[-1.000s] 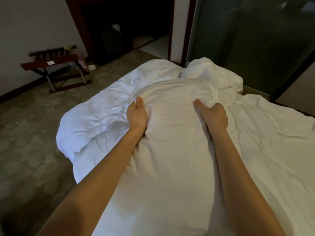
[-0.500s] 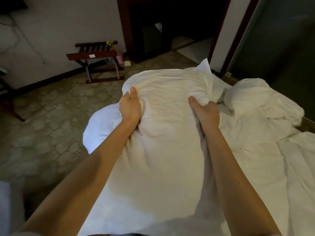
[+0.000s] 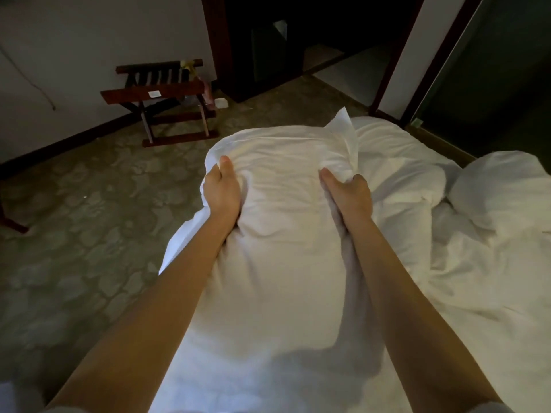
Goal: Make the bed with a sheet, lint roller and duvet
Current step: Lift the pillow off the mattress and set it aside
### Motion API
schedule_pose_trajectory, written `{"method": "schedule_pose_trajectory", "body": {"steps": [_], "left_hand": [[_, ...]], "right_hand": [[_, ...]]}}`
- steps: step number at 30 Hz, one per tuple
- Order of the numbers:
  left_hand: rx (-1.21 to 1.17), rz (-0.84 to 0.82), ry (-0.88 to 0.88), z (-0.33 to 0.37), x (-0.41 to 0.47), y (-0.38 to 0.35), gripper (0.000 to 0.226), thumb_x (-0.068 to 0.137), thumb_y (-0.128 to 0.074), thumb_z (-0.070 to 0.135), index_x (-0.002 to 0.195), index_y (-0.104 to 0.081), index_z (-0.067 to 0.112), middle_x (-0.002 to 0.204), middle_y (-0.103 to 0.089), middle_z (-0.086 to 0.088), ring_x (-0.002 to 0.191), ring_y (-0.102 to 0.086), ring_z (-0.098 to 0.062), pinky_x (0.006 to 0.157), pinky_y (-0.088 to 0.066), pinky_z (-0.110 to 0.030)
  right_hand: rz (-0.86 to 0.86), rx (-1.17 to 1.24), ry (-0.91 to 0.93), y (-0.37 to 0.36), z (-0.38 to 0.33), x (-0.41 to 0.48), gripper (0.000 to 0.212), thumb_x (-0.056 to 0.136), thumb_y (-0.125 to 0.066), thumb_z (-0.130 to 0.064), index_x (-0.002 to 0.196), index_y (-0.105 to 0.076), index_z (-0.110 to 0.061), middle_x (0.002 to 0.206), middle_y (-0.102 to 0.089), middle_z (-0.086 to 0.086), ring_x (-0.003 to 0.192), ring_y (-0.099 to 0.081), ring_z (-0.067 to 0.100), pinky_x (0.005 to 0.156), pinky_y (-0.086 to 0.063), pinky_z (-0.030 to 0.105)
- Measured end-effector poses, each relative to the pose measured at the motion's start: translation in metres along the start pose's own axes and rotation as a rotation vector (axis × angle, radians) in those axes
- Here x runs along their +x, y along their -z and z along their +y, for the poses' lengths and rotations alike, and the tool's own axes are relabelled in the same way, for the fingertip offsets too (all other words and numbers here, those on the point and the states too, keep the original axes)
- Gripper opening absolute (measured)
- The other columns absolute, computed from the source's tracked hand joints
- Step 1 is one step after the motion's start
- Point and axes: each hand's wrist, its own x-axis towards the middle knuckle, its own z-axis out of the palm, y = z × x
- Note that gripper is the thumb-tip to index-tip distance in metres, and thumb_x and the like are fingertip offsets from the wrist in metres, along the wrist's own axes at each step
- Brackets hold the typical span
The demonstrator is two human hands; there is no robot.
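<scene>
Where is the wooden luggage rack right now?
Head view, upper left: the luggage rack stands on the patterned floor against the white wall, beyond the bunched duvet.

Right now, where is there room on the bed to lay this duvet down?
The flattest sheet lies right of the right hand, nearer than the bunched bedding, which crowds the far corner. Carpet between the duvet and luggage rack is bare.

No legible txt, nos. or brands; small white tag [image 3: 153, 93] on luggage rack [image 3: 125, 95] too small & blurry.
</scene>
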Motion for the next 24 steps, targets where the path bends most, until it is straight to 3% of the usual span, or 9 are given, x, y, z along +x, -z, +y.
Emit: {"method": "schedule_pose_trajectory", "body": {"steps": [6, 10, 15, 19, 24], "left_hand": [[0.039, 0.010, 0.037, -0.018, 0.076, -0.011, 0.045, 0.101, -0.029, 0.036, 0.097, -0.062, 0.005, 0.103, -0.063, -0.012, 0.103, -0.056, -0.028, 0.098, -0.041, -0.040], [0.202, -0.028, 0.105, -0.054, 0.102, -0.027, 0.049, 0.102, -0.027, 0.034, 0.112, -0.058, -0.003, 0.116, -0.060, -0.019, 0.112, -0.052, -0.033, 0.092, -0.037, -0.032], [0.597, -0.381, 0.317, -0.147, 0.113, -0.039, 0.043, 0.101, -0.030, 0.030, 0.131, -0.043, 0.001, 0.130, -0.050, -0.022, 0.120, -0.048, -0.037, 0.097, -0.038, -0.038], [0.776, -0.351, 0.415, -0.173, 0.118, -0.048, 0.048, 0.101, -0.030, 0.030, 0.136, -0.030, -0.002, 0.139, -0.039, -0.023, 0.128, -0.037, -0.038, 0.103, -0.030, -0.041], [0.663, -0.218, 0.407, -0.167, 0.123, -0.051, 0.042, 0.098, -0.033, 0.017, 0.134, -0.034, -0.004, 0.138, -0.040, -0.022, 0.127, -0.037, -0.037, 0.102, -0.030, -0.042]], "right_hand": [[-0.005, -0.021, -0.026, -0.065, -0.022, 0.053, 0.069, 0.082, -0.057, -0.058, 0.126, -0.047, -0.005, 0.127, -0.055, 0.013, 0.120, -0.051, 0.032, 0.097, -0.040, 0.035], [-0.063, -0.057, -0.110, -0.111, -0.002, 0.078, 0.067, 0.085, -0.057, -0.053, 0.127, -0.044, -0.002, 0.128, -0.054, 0.016, 0.119, -0.051, 0.032, 0.095, -0.040, 0.035], [-0.190, -0.196, -0.262, -0.161, 0.072, 0.077, 0.054, 0.090, -0.055, -0.043, 0.121, -0.043, 0.000, 0.126, -0.055, 0.020, 0.118, -0.052, 0.034, 0.094, -0.039, 0.037], [-0.167, -0.334, -0.144, -0.190, 0.085, 0.070, 0.047, 0.090, -0.054, -0.044, 0.112, -0.048, -0.003, 0.119, -0.057, 0.017, 0.112, -0.054, 0.035, 0.094, -0.037, 0.040], [-0.135, -0.484, 0.090, -0.190, 0.084, 0.065, 0.045, 0.093, -0.050, -0.043, 0.110, -0.049, -0.002, 0.110, -0.056, 0.014, 0.102, -0.054, 0.032, 0.087, -0.037, 0.038]]}}
